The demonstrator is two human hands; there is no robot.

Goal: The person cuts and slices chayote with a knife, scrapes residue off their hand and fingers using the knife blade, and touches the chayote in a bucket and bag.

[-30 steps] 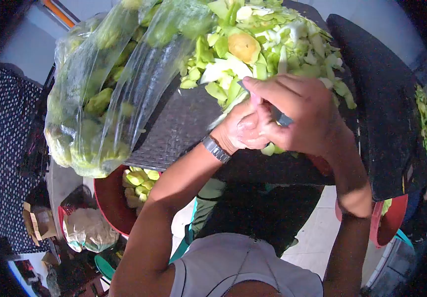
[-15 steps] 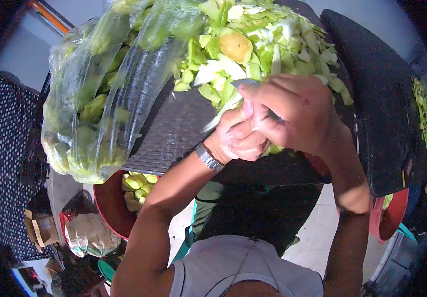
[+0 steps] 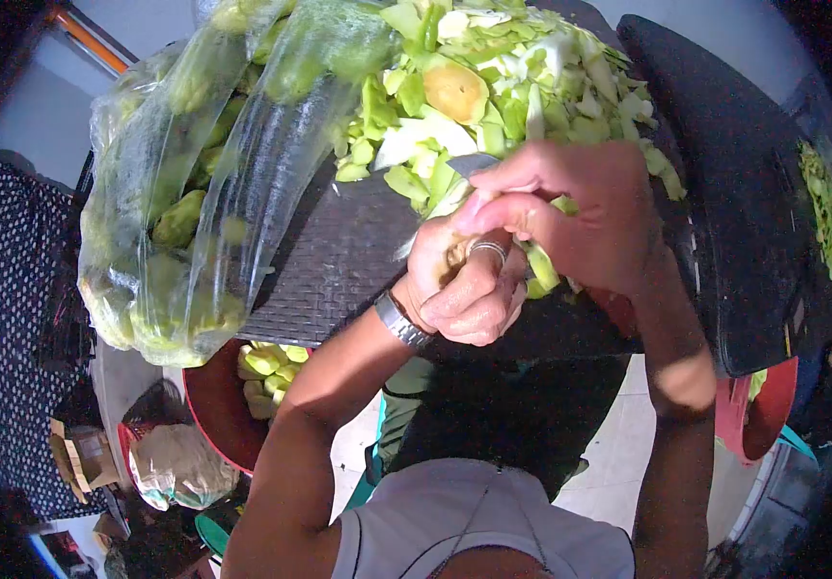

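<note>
- Nearest on my left, below the bench's edge, a red tub (image 3: 211, 415) holds pale green pieces (image 3: 263, 365); another red tub (image 3: 768, 413) sits on the near right.
- My left hand (image 3: 469, 282), a watch (image 3: 402, 321) at its wrist and a ring (image 3: 488, 249) on one finger, is clenched over the near side of the bench (image 3: 329, 256); I cannot tell what lies inside that grip.
- My right hand (image 3: 570, 214) presses close against it, just farther off and to the right, its grip closed on a grey blade (image 3: 472, 164) whose end shows past my fingers, on the far side of both hands.
- Just right of my left fingers a green strip (image 3: 540, 268) shows.
- Left on the bench slumps a clear plastic bag (image 3: 276, 159) full of green vegetables (image 3: 179, 220).
- Beyond my hands, peelings (image 3: 570, 96) lie heaped, with a yellowish round slice (image 3: 455, 92) on top.
- Far left, an orange rod (image 3: 93, 43) slants.
</note>
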